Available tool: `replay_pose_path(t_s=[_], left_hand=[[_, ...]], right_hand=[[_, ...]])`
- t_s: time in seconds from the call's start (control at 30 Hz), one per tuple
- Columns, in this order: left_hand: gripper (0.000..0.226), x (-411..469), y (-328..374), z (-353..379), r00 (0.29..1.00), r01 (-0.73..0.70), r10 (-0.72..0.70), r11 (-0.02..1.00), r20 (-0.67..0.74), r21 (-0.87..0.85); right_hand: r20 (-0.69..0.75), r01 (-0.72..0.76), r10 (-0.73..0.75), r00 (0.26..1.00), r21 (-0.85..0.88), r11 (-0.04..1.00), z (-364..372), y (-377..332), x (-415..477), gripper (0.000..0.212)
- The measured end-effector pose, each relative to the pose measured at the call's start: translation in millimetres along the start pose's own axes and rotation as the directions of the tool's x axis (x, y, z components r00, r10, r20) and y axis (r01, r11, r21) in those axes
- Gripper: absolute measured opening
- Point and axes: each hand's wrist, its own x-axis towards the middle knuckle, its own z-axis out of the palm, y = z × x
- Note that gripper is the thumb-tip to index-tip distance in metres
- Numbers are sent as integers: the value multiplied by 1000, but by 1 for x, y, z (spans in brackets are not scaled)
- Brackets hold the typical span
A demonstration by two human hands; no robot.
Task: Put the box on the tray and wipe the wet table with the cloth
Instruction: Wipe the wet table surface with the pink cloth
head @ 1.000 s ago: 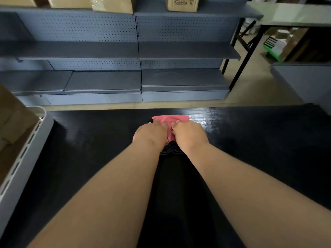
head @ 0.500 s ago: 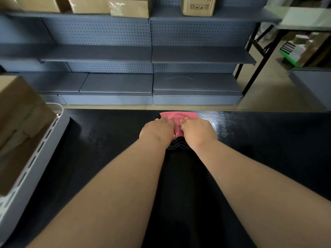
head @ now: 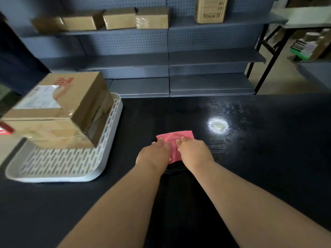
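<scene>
Left hand and right hand side by side on pink cloth, grip not closed, straight fingers pressing it onto dark bench, cardboard box on white tray at left, wet shine near cloth, to its right.

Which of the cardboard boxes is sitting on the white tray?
The large box with the white label and red print, resting in the tray at the left. The other boxes stand on the upper shelf behind.
</scene>
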Motion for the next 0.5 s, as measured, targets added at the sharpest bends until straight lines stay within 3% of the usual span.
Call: replay_pose_path(t_s=[0.4,0.5], left_hand=[[58,-188,-107,80,994,107,-107,994,28,26],[51,-219,-122,101,996,42,-51,993,79,110]], right_hand=[[16,174,-177,984,92,980,2,-190,-115,53],[58,198,-204,977,93,976,4,-218,-140,55]])
